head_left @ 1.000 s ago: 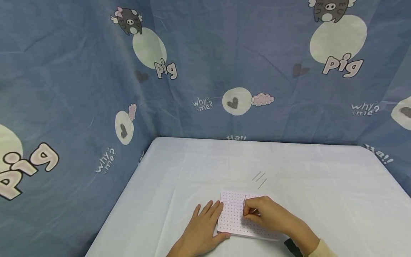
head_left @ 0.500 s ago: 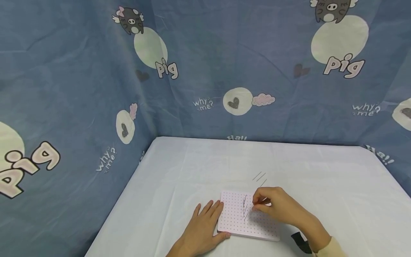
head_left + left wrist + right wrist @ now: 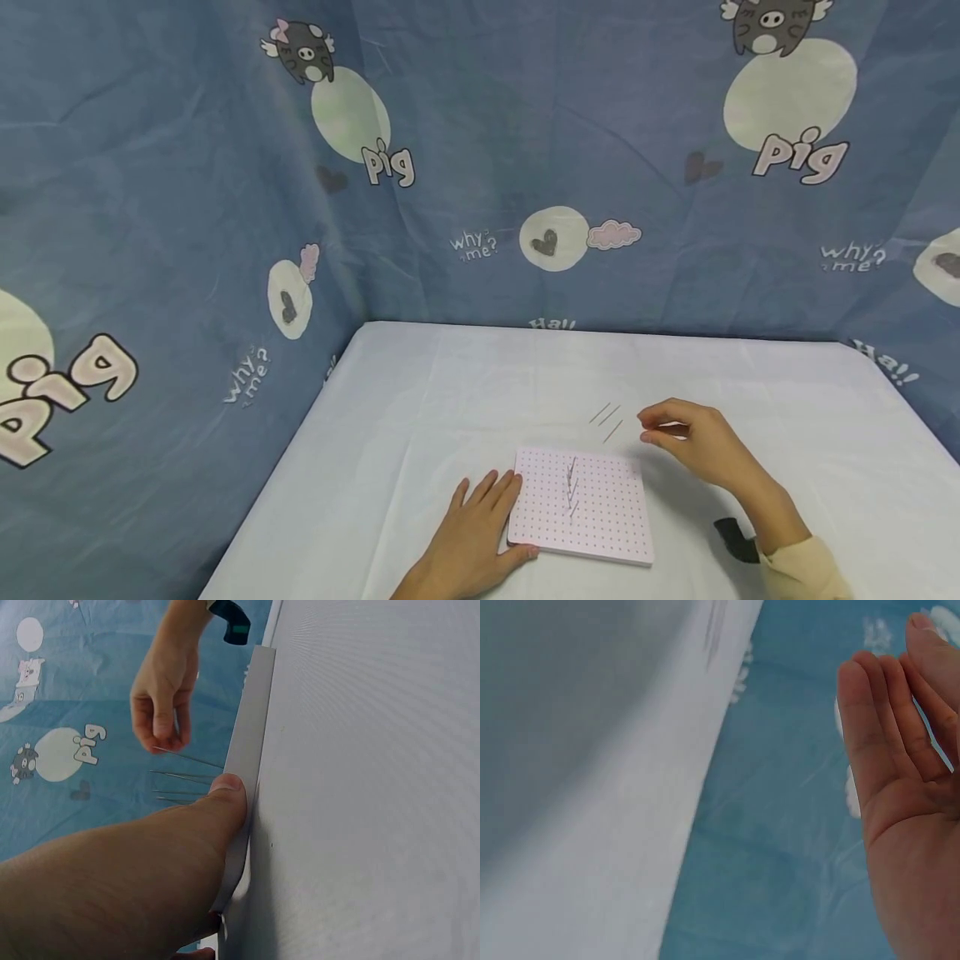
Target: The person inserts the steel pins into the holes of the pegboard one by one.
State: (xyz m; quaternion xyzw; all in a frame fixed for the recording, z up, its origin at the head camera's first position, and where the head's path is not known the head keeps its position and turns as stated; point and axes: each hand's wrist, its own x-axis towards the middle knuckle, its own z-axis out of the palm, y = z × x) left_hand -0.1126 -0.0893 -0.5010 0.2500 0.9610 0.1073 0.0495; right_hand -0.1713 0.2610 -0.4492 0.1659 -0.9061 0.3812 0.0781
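A pale pink board dotted with small holes (image 3: 611, 512) lies on the table in the head view. Several thin metal needles (image 3: 572, 485) stand up in a row from its middle; from the side they appear in the left wrist view as slim pins (image 3: 187, 757). My left hand (image 3: 476, 533) rests at the board's left side, fingers straight, with its thumb (image 3: 229, 787) against the board's near edge. To the right of three loose needles (image 3: 613, 430), my right hand (image 3: 697, 442) hovers over the table. Its fingers are relaxed, with nothing visible between them in the right wrist view.
The board lies on a white-covered table (image 3: 420, 383). A blue curtain printed with pigs (image 3: 480, 167) hangs behind the table and along its left side. A black strap piece (image 3: 737, 542) shows beside the right wrist.
My right hand has left the standing needles and moved right and away across the board, past its far right corner. The left hand has stayed on the board.
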